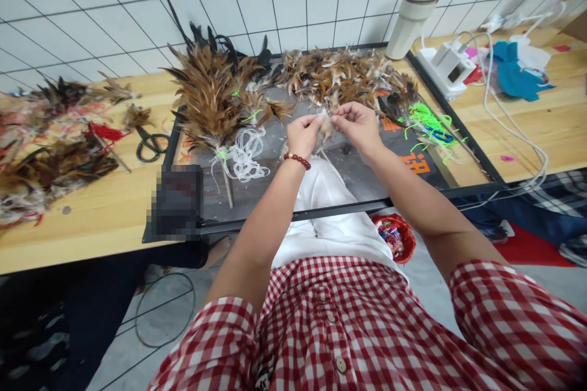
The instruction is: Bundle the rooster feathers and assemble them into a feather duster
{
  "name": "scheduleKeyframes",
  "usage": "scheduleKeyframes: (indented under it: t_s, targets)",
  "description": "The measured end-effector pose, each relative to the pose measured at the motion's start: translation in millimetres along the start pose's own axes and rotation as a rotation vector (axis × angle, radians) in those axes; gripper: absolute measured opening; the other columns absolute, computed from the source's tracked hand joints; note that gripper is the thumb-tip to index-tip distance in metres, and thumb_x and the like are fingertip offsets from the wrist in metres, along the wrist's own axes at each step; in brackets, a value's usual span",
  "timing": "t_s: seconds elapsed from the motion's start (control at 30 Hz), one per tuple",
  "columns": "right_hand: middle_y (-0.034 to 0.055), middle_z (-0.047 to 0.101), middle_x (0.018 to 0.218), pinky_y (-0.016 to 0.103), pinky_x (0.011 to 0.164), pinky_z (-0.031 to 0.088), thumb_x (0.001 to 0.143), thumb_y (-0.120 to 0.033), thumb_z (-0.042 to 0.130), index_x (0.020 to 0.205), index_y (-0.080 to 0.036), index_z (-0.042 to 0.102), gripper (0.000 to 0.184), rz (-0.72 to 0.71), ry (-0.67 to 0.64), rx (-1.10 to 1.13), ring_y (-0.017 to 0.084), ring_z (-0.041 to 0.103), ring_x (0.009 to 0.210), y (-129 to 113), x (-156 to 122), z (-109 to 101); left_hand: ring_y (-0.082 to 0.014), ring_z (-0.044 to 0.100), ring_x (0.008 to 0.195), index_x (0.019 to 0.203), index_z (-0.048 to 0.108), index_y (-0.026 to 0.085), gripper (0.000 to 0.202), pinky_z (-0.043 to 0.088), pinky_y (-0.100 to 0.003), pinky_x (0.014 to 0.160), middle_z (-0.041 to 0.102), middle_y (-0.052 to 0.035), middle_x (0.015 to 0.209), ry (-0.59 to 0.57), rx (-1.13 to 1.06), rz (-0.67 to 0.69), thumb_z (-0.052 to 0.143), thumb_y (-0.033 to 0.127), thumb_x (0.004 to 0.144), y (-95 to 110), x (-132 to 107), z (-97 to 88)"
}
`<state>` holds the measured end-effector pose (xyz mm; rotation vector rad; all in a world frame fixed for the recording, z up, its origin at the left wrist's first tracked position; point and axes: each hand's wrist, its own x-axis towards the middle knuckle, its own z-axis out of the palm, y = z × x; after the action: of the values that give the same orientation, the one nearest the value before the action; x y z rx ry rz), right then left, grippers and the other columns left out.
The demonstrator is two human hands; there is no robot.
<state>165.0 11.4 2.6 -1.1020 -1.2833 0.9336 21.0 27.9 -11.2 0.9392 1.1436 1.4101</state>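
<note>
My left hand [303,135], with a bead bracelet at the wrist, pinches a small pale feather tuft [326,127] in front of me. From the other side my right hand [360,127] has its thumb and fingertips together at the same tuft; the exact grip is blurred. Just beyond both hands lies a wide heap of brown feathers [339,73]. Left of my hands lies a large bundle of brown and black feathers [206,95] on a stick, beside a tangle of white string [247,156]. Bright green strands [424,119] lie to the right of my right hand.
Black-handled scissors [152,145] and more feathers [59,165] lie at the left. A dark-framed board [293,198] carries the work. A white bottle [411,21], a power strip [444,70] with cables and blue cloth [518,70] stand or lie at the right. Below is a red basket [410,241].
</note>
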Motion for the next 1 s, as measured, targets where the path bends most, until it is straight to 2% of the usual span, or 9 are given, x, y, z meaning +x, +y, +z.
scheduleKeyframes:
  t_s: [0.13, 0.2, 0.27, 0.5, 0.57, 0.67, 0.77, 0.87, 1.0]
  targets:
    - [-0.0008, 0.067, 0.068, 0.026, 0.058, 0.05, 0.068, -0.05, 0.09, 0.075, -0.021, 0.066, 0.038, 0.056, -0.095, 0.005, 0.011, 0.054, 0.059, -3.6, 0.0, -3.3, -0.0103, 0.065, 0.066, 0.069, 0.077, 0.019, 0.015, 0.052, -0.023, 0.069, 0.075, 0.0006, 0.069, 0.023, -0.071, -0.016, 0.092, 0.022, 0.067, 3.2, -0.2, 0.0]
    - [-0.0006, 0.067, 0.071, 0.025, 0.057, 0.048, 0.066, -0.063, 0.089, 0.077, -0.022, 0.069, 0.047, 0.056, -0.068, 0.047, 0.01, 0.052, 0.06, -5.2, 0.6, -4.9, -0.0099, 0.063, 0.063, 0.067, 0.077, 0.018, 0.015, 0.05, -0.022, 0.067, 0.075, 0.0004, 0.067, -0.017, -0.07, -0.018, 0.092, 0.02, 0.066, 5.6, -3.8, 1.0]
    - [-0.0013, 0.065, 0.071, 0.024, 0.056, 0.045, 0.063, -0.069, 0.089, 0.08, -0.022, 0.07, 0.053, 0.041, -0.038, 0.095, 0.01, 0.05, 0.06, -5.3, 1.3, -5.7, -0.0099, 0.062, 0.061, 0.066, 0.077, 0.018, 0.014, 0.049, -0.022, 0.066, 0.074, 0.0005, 0.064, -0.056, -0.046, -0.014, 0.092, 0.019, 0.066, 7.4, -7.9, 2.4]
    - [-0.0034, 0.06, 0.065, 0.024, 0.056, 0.04, 0.056, -0.062, 0.095, 0.075, -0.021, 0.069, 0.052, 0.038, -0.092, 0.168, 0.009, 0.046, 0.059, -2.6, 3.9, -7.1, -0.0076, 0.059, 0.058, 0.063, 0.078, 0.017, 0.014, 0.047, -0.02, 0.064, 0.071, 0.002, 0.058, -0.168, -0.027, -0.015, 0.091, 0.017, 0.067, 7.4, -13.4, 4.6]
    - [-0.004, 0.058, 0.063, 0.023, 0.055, 0.039, 0.054, -0.061, 0.096, 0.071, -0.02, 0.069, 0.052, 0.043, -0.104, 0.204, 0.008, 0.045, 0.057, -4.4, 3.9, -8.3, -0.0072, 0.059, 0.056, 0.064, 0.077, 0.017, 0.015, 0.048, -0.021, 0.065, 0.07, 0.0025, 0.058, -0.17, -0.09, -0.064, 0.091, 0.018, 0.069, 7.7, -13.9, 4.9]
    - [-0.0023, 0.062, 0.067, 0.025, 0.058, 0.044, 0.054, -0.06, 0.097, 0.071, -0.02, 0.071, 0.051, 0.01, -0.155, 0.228, 0.01, 0.051, 0.06, -7.2, 2.1, -8.9, -0.008, 0.063, 0.058, 0.069, 0.077, 0.017, 0.014, 0.052, -0.022, 0.066, 0.073, 0.0018, 0.063, -0.195, -0.197, -0.165, 0.09, 0.02, 0.072, 10.6, -16.0, 4.6]
    - [0.0004, 0.065, 0.076, 0.029, 0.062, 0.05, 0.057, -0.061, 0.096, 0.073, -0.021, 0.074, 0.048, -0.07, -0.133, 0.197, 0.012, 0.056, 0.065, -6.4, -0.1, -6.9, -0.0106, 0.068, 0.061, 0.076, 0.078, 0.016, 0.015, 0.055, -0.024, 0.066, 0.076, -0.0012, 0.069, -0.296, -0.226, -0.262, 0.09, 0.025, 0.074, 15.6, -19.6, 3.8]
    - [0.0019, 0.067, 0.081, 0.033, 0.071, 0.054, 0.063, -0.061, 0.093, 0.075, -0.023, 0.076, 0.044, -0.142, -0.084, 0.126, 0.015, 0.061, 0.073, -0.8, 2.0, -6.9, -0.0095, 0.067, 0.059, 0.075, 0.075, 0.015, 0.021, 0.054, -0.023, 0.062, 0.074, -0.0016, 0.068, -0.376, -0.213, -0.311, 0.092, 0.028, 0.074, 20.0, -22.5, 3.5]
    - [0.0025, 0.07, 0.084, 0.036, 0.081, 0.054, 0.076, -0.056, 0.083, 0.087, -0.024, 0.076, 0.034, -0.185, -0.013, -0.079, 0.018, 0.063, 0.082, 9.1, 15.5, -22.7, -0.004, 0.058, 0.05, 0.072, 0.073, 0.014, 0.023, 0.049, -0.018, 0.057, 0.066, 0.0035, 0.059, -0.314, -0.211, -0.255, 0.092, 0.027, 0.073, 22.3, -21.6, 3.2]
